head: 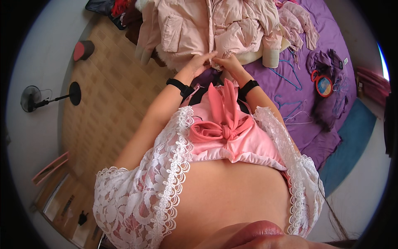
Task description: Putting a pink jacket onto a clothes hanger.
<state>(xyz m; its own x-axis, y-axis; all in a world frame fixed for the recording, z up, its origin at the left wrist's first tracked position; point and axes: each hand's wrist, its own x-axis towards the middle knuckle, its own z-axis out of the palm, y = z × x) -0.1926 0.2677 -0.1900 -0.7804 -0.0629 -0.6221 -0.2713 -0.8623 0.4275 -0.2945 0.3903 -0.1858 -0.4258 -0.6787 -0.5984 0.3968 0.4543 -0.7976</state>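
A pale pink puffer coat (186, 28) is spread out in front of me, with its front placket running down the middle and white fur trim along the lower left. At the bottom of the placket, my left hand (197, 64) pinches one side of the hem, its index finger stretched to the right. My right hand (230, 63) grips the other side beside it, at what looks like the zipper's lower end. The fingers of both hands nearly meet, partly hiding the fastening. A black band circles each wrist.
Purple bedding (264, 84) lies under the coat's right side, holding blue hangers (287, 70), a white hanger (300, 115), a red-rimmed round object (324, 85) and pink clothing (292, 21). On the wood-look floor (115, 77) at left stand a fan (31, 99) and a stool-like object (84, 50).
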